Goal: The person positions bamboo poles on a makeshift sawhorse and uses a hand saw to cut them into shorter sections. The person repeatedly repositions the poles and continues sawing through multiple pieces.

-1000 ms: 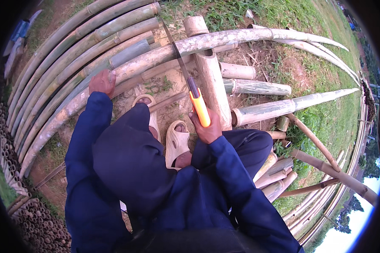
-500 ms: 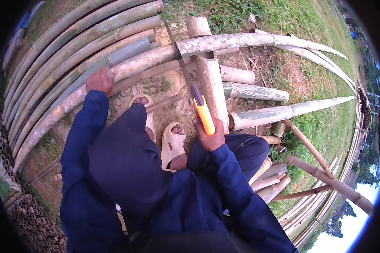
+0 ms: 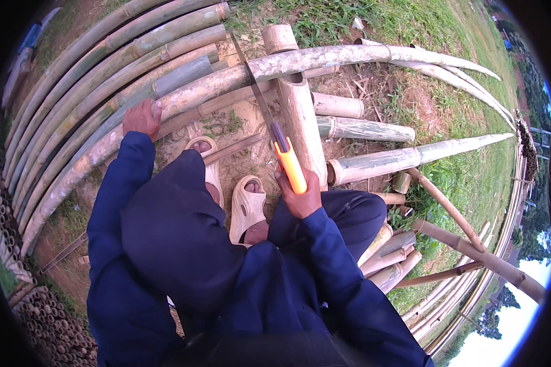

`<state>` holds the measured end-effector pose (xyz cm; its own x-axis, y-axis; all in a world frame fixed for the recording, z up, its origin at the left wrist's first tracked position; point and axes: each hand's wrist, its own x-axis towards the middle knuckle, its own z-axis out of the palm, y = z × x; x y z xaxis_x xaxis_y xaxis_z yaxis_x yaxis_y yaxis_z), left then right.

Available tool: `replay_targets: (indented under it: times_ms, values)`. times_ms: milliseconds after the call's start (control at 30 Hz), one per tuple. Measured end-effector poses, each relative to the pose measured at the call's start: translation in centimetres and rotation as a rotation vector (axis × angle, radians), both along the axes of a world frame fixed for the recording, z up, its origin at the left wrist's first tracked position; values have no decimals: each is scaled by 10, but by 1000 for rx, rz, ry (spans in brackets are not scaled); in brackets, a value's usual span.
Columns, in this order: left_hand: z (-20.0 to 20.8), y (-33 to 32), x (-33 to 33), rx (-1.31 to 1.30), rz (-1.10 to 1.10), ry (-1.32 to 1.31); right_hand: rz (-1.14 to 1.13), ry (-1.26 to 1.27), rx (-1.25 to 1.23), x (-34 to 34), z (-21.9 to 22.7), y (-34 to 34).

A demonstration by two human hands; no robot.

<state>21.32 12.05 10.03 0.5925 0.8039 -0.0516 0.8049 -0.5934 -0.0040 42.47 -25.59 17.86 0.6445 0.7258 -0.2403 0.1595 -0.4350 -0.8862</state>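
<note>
A long mottled bamboo pole [image 3: 202,90] runs from the lower left to the far right in front of me, crossing an upright-looking notched bamboo support [image 3: 301,131]. My left hand [image 3: 142,118] grips this pole on its left stretch, fingers curled over it. In my right hand [image 3: 301,197] is the orange handle of a handsaw [image 3: 292,170]. Its long thin blade lies across the pole just left of the support, with the tip past the far side. Whether the teeth have cut into the pole is too small to tell.
Several bamboo poles [image 3: 122,64] lie side by side at the left. Cut bamboo lengths [image 3: 373,129] lie right of the support, others [image 3: 389,257] beside my right knee. Bamboo pieces [image 3: 58,321] are stacked at lower left. My sandalled feet [image 3: 249,205] are just below the pole.
The saw has slid back slightly toward me along its stroke. My left hand keeps its place on the pole, and the whole view has shifted a little.
</note>
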Motion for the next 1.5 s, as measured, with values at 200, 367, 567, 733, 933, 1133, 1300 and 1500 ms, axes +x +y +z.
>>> replay_targets:
  times_ms: [200, 367, 567, 733, 933, 1133, 1300, 1500]
  values:
    - [-21, 10, -16, 96, -20, -63, -26, 75, 49, -20, 19, -43]
    - [-12, 0, -14, 60, -6, -51, 21, -30, -100, -48, 64, -114]
    - [-13, 2, -7, 76, -31, -93, -9, 54, 39, 3, -3, 11]
    - [-20, 11, -21, 102, -47, -128, -13, 109, -22, -21, 26, -40]
    - [-8, 4, -10, 75, -19, -100, -26, 38, -25, -39, 55, -91]
    - [-3, 3, -8, 62, -41, -123, -5, 10, 33, 0, -3, 12]
    - [-4, 2, -10, 85, -63, -161, -20, 63, 5, -39, 38, -86]
    - [-4, -1, -6, 54, -59, -115, -27, 40, -81, -33, 51, -82]
